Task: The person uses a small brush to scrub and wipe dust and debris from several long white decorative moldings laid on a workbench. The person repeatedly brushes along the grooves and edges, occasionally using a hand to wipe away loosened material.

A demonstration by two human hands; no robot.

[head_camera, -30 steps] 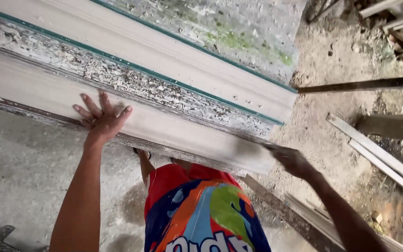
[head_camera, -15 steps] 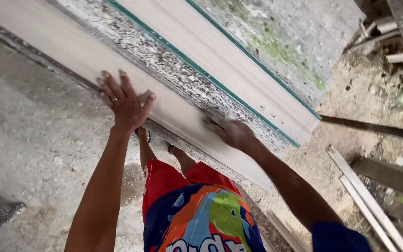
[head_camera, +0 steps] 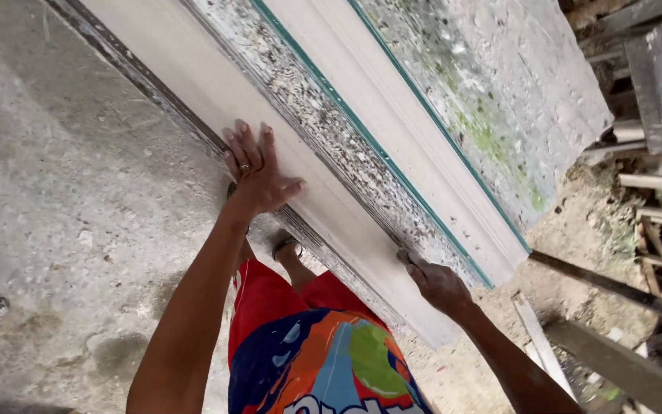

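Note:
A long pale moulded slab [head_camera: 392, 130] with a green stripe and a speckled grey band runs diagonally from upper left to lower right. My left hand [head_camera: 258, 172] lies flat on its near face, fingers spread, a ring on one finger. My right hand [head_camera: 437, 284] is pressed against the same face near the slab's lower right end, fingers curled; whether it holds something small is too hidden to tell. Below the hands I see my colourful shirt, red shorts and a sandalled foot [head_camera: 285, 247].
Rough concrete floor [head_camera: 63, 222] spreads to the left. A stained, mossy concrete surface [head_camera: 492, 100] lies beyond the slab. Loose wooden planks and battens [head_camera: 653, 192] are stacked at the right, with sandy ground [head_camera: 576, 245] and long boards [head_camera: 622, 368] at lower right.
My view has swung, so the slab runs steeper across the frame. My right hand has slid along the slab's face toward its lower right end. My left hand stays flat on it.

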